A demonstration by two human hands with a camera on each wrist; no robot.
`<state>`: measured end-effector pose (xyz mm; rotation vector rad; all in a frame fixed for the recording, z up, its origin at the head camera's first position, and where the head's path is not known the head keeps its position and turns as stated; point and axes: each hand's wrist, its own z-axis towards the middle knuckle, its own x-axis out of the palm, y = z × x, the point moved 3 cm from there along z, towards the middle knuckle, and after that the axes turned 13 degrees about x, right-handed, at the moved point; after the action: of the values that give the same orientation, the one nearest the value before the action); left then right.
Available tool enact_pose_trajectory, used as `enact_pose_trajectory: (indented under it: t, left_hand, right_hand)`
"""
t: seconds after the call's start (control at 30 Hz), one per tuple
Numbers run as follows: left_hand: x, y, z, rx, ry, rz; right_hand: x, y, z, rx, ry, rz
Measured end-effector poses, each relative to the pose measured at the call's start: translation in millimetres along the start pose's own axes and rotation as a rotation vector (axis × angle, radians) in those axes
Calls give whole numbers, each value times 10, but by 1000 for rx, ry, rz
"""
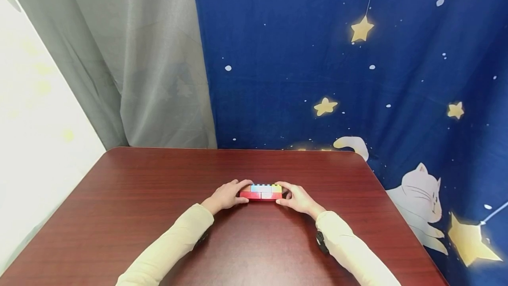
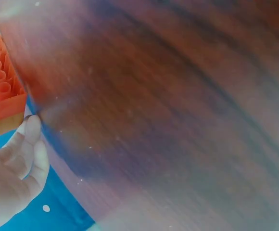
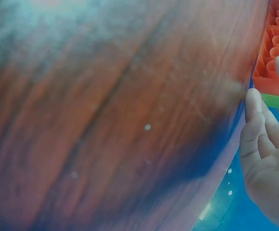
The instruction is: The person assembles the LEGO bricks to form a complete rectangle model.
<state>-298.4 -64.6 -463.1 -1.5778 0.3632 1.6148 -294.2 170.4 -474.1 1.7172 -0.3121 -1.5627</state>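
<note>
A short bar of joined toy building bricks [image 1: 261, 192] is held between both hands over the middle of the table. Its lower row is red; the upper row runs from orange through pale blue to a yellow-green end. My left hand [image 1: 227, 195] pinches the left end between thumb and fingers, and my right hand [image 1: 299, 198] grips the right end likewise. Hollow tubes on the red underside [image 2: 4, 89] face the left wrist camera. In the right wrist view the red bricks [image 3: 272, 57] also show their hollow underside, with a green layer [image 3: 275, 101] against them.
The dark red-brown wooden table [image 1: 166, 175] spreads around the hands, with rounded far corners. Behind it hang a grey curtain [image 1: 166, 69] and a blue curtain [image 1: 278, 65] with stars and a cat. A bright white surface [image 1: 35, 144] lies at the left.
</note>
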Motion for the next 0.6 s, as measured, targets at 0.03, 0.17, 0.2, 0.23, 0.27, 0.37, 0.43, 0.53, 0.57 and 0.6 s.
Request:
enact_pose_trajectory:
  t: [0.03,0.17,0.2,0.23,0.27,0.37,0.43,0.53,0.57,0.6]
  left_hand:
    - [-4,5,5,-2,5,-7]
    - [-21,16,22,-22,25,-61]
    - [-22,22,27,-27,31,-71]
    - [-20,27,28,-32,36,-83]
    - [-16,33,30,-36,42,-90]
    - [6,59,37,-33,49,-106]
    - [17,77,41,-29,42,-123]
    - [17,95,51,-23,30,-138]
    - [13,99,56,-26,29,-145]
    - [6,101,59,-31,30,-153]
  right_hand:
    - [-4,4,3,1,3,0]
    - [-16,5,10,18,20,0]
    - [-19,4,13,23,24,2]
    - [-22,3,17,28,26,5]
    - [-24,2,23,31,29,6]
    - [-29,-1,42,46,38,19]
    - [-32,-1,56,60,48,31]
    - [-34,-10,72,77,58,46]
    - [-34,-14,77,86,58,51]
    - [-35,-24,84,94,58,50]
